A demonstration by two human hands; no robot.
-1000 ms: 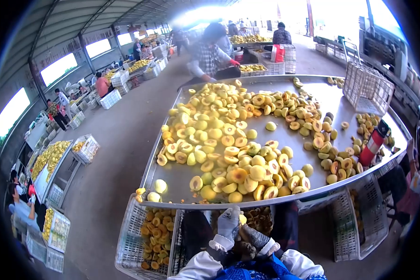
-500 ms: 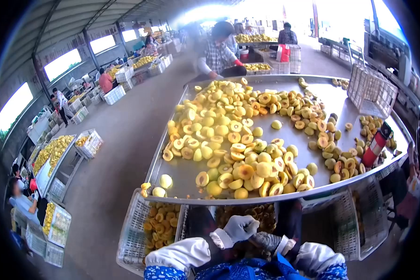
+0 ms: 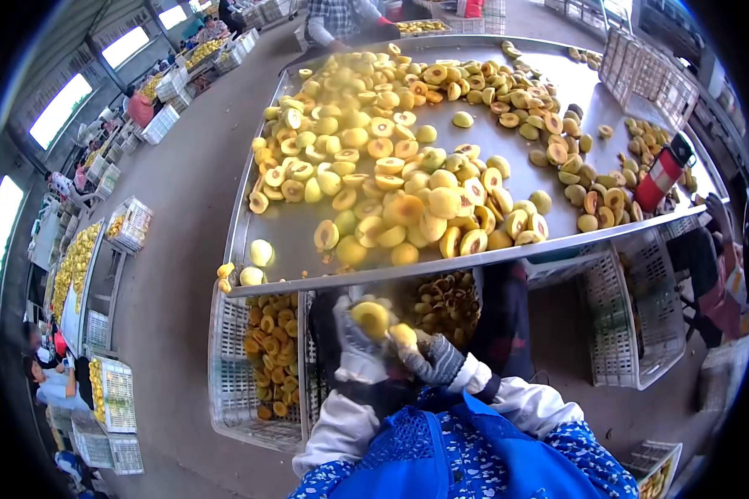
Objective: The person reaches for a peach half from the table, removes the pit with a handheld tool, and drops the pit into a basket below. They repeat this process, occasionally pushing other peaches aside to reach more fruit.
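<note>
In the head view my left hand [image 3: 348,334], in a grey-white glove, is closed around a yellow peach half [image 3: 369,318] whose cut face shows. Close on its right, my right hand [image 3: 439,359], in a darker grey knit glove, pinches a small yellow piece of fruit [image 3: 403,336]. Both hands are over my lap, just below the near edge of a metal table [image 3: 491,141]. Heaped peach halves [image 3: 383,183] cover much of that table. Beneath the edge, a crate [image 3: 254,366] holds halves at left, and brownish fruit pieces [image 3: 445,308] lie beyond my hands.
A red and black bottle [image 3: 664,175] stands among halves at the table's right. Behind it, a white crate [image 3: 647,76] rests tilted on the table. Another crate [image 3: 612,320] is below at right. A person in a checked shirt [image 3: 333,18] works across the table.
The view has tilted down, so the table appears higher. My left hand has moved left from the right one and now shows a peach half; a yellow piece is visible at my right fingers.
</note>
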